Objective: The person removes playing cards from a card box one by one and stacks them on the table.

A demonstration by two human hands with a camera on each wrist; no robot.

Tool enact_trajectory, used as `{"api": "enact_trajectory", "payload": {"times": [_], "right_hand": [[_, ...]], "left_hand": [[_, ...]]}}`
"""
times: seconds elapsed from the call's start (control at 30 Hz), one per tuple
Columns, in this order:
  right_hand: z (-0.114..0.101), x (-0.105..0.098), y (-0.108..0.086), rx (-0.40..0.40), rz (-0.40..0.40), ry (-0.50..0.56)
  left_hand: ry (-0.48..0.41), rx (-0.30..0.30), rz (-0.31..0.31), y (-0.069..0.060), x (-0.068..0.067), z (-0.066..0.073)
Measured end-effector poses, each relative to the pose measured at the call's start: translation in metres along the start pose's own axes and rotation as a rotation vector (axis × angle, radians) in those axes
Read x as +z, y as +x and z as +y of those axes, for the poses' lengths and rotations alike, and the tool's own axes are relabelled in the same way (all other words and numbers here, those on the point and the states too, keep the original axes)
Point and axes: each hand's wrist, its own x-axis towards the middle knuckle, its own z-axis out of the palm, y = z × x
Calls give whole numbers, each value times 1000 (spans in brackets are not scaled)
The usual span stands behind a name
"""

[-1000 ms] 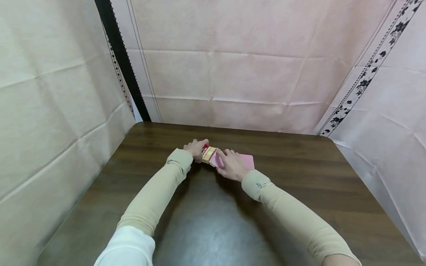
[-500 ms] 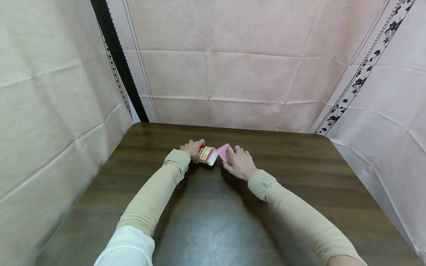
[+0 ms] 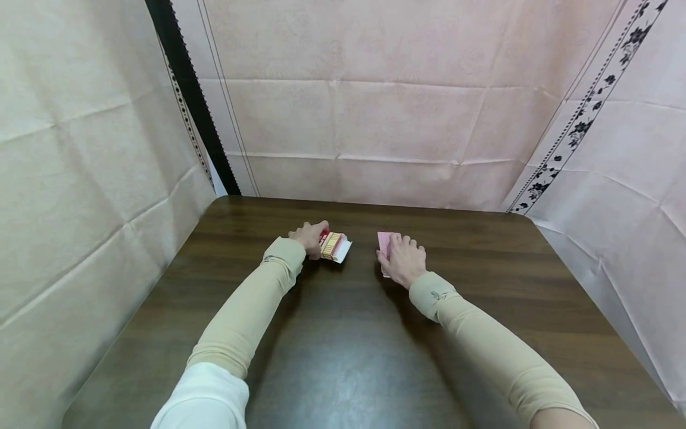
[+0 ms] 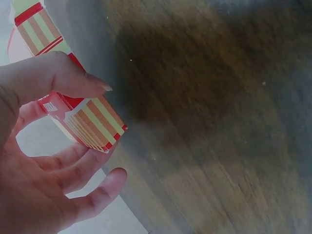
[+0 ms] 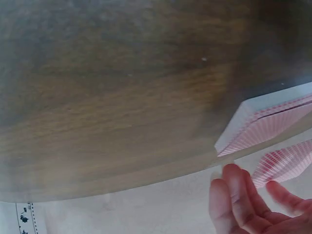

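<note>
My left hand (image 3: 308, 238) grips a small card box (image 3: 333, 245) with red and cream stripes over the far part of the table. In the left wrist view the thumb lies across the striped box (image 4: 100, 122), with fingers below it. The box's white end points right in the head view. My right hand (image 3: 404, 260) holds pink-backed playing cards (image 3: 384, 241), partly hidden under the fingers. The right wrist view shows a stack of cards (image 5: 270, 122) with a pale edge, and a separate pink portion (image 5: 287, 163) beside the fingers (image 5: 239, 190).
The brown wooden table (image 3: 332, 333) has rounded far corners. Pale creased cloth (image 3: 348, 119) hangs behind and at both sides, with a black strip (image 3: 193, 95) at the left and a floral border (image 3: 581, 125) at the right.
My right hand has moved right with the pink cards, so they now stand apart from the box. The box's white end has come into view. My left hand has stayed almost in place.
</note>
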Motion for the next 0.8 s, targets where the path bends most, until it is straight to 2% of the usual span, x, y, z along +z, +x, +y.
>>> {"api": "enact_trajectory", "payload": {"times": [0.2, 0.7, 0.8], "right_hand": [[-1, 2, -3, 41, -81, -51], [-4, 3, -4, 56, -212, -129], [-5, 3, -4, 51, -215, -134]], "left_hand": [[0, -4, -11, 4, 3, -3], [-10, -6, -5, 0, 0, -3], [-12, -2, -3, 1, 1, -4]]}}
